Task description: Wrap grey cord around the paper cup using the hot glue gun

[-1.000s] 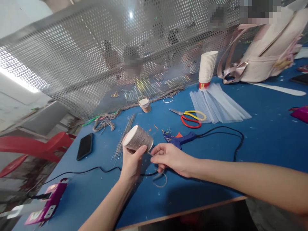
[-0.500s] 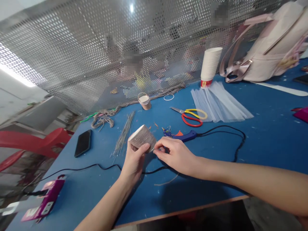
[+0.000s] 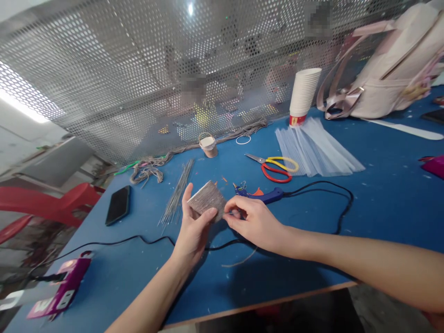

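Observation:
My left hand [image 3: 194, 226] grips a small paper cup [image 3: 208, 201] wound round with grey-brown cord. The cup is tilted, its pale rim toward the upper left, thumb lying across its near side. At the cup's lower right end, my right hand [image 3: 255, 224] is closed in a pinch. A thin length of cord [image 3: 239, 263] trails out below that hand onto the table; the fingers hide the pinched part. Just beyond my right hand lies a blue glue gun [image 3: 268, 196] with an orange trigger.
Scissors [image 3: 279, 170], clear plastic strips [image 3: 315, 148] and stacked paper cups [image 3: 305, 92] stand behind. Thin wires [image 3: 177, 194], a phone [image 3: 118, 205] and a purple power strip [image 3: 71, 282] are leftward. A little cord-wrapped bucket [image 3: 208, 147] sits near the mesh screen [image 3: 138, 83]. A black cable [image 3: 121, 240] crosses the table.
The cup has turned slightly in my left hand, so less of its white rim shows. The left forefinger has straightened up beside it. My right hand stays almost in place, pinching.

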Motion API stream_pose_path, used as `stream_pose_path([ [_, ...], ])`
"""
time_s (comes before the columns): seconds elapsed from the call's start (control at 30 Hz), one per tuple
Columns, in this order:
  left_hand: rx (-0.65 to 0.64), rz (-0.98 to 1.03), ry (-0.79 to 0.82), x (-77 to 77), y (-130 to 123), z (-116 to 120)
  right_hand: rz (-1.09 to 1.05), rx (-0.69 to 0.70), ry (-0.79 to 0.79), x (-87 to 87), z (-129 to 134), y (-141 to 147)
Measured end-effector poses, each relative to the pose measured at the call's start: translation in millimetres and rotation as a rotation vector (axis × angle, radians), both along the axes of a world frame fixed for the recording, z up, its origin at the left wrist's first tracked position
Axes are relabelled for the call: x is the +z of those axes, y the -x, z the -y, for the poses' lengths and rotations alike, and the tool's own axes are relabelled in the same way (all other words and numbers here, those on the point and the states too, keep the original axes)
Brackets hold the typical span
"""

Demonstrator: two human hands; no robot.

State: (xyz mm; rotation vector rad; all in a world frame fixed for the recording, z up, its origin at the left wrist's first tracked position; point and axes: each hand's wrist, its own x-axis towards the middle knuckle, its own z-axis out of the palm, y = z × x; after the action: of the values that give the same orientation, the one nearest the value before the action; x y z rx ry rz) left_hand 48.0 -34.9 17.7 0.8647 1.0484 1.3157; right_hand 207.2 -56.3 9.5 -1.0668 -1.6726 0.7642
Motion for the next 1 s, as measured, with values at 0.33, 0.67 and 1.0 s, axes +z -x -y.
stream_pose_path([
  [0.33,-0.051,-0.04,-0.059,-4.5,2.2,-0.8,-0.023,-0.006,0.069,2.2,0.6,0.3],
  [0.67,-0.057,-0.036,-0.053,-2.3,0.5,0.6,-0.022,-0.017,0.093,3.0,2.0,0.0],
  [1.0,-0.07,-0.034,-0.061,-3.7,1.5,-0.2,-0.009,-0.018,0.123,5.0,2.5,-0.8],
])
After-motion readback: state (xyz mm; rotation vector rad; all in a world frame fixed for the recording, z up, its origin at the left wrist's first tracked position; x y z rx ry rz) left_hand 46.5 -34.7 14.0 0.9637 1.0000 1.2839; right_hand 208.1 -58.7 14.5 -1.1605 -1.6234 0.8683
